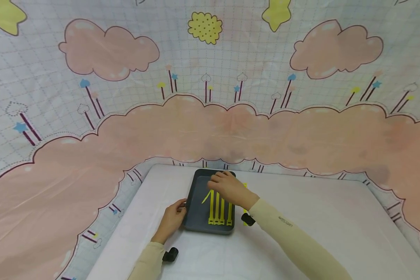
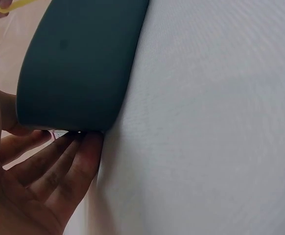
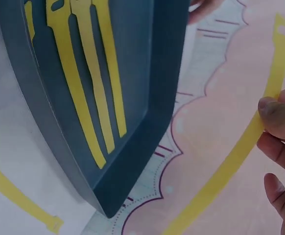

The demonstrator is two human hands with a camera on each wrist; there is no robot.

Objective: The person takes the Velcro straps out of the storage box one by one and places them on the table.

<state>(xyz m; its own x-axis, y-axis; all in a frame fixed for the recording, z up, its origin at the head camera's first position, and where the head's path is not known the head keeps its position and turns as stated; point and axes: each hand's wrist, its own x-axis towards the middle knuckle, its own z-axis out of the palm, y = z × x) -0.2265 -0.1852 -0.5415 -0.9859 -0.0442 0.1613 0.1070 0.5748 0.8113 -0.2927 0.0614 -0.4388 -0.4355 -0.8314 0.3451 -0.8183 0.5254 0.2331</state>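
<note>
A dark grey rectangular tray (image 1: 197, 219) lies on the white table. Inside it, several yellow cable-tie straps (image 1: 216, 212) lie side by side, slotted heads toward the near edge. At the tray's left side is my left hand (image 1: 171, 219); in the left wrist view its fingers (image 2: 59, 171) press the outer wall while the thumb reaches over the rim. My right hand (image 1: 231, 189) is above the tray's far half. Between thumb and fingers it pinches one more yellow strap (image 3: 238, 154), raised above the tray with its slotted head upward in the right wrist view.
Another yellow strap (image 3: 17, 193) lies on the table (image 1: 301, 225) just right of the tray, partly covered by the right forearm and its black wrist camera (image 1: 247, 219). A patterned cloth (image 1: 210, 132) with clouds rises behind the table.
</note>
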